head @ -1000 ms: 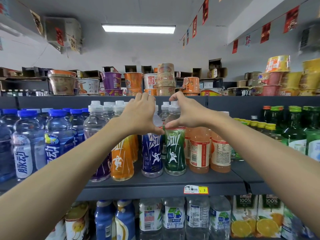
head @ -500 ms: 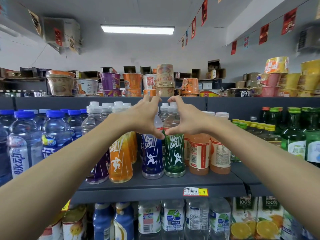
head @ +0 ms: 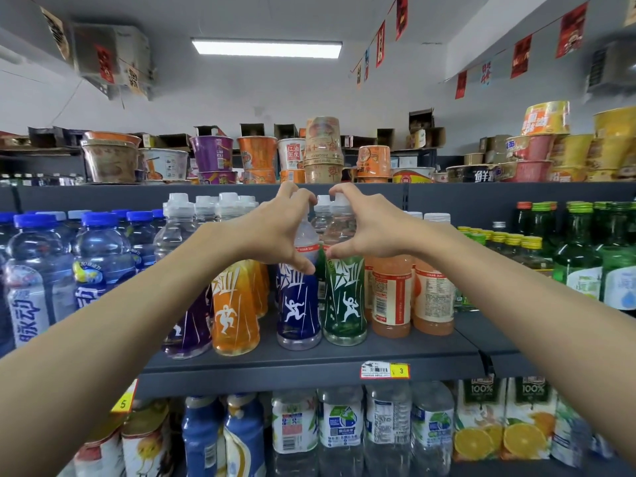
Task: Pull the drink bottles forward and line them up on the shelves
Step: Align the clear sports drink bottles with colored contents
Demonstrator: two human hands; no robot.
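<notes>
At the bottle necks, left hand (head: 275,232) curls round the blue bottle (head: 298,304), right hand (head: 364,225) round the green bottle (head: 344,304); both stand upright, side by side, behind the shelf lip (head: 275,373); the pull likely runs straight toward that lip.

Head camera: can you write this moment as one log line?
left grip: holds blue bottle neck | right grip: holds green bottle neck | bottles: upright, side by side on shelf

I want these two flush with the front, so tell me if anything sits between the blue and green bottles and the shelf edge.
Nothing visible does. The left hand grips the blue bottle, the right hand the green bottle, and the shelf before both is bare to its edge.
</notes>
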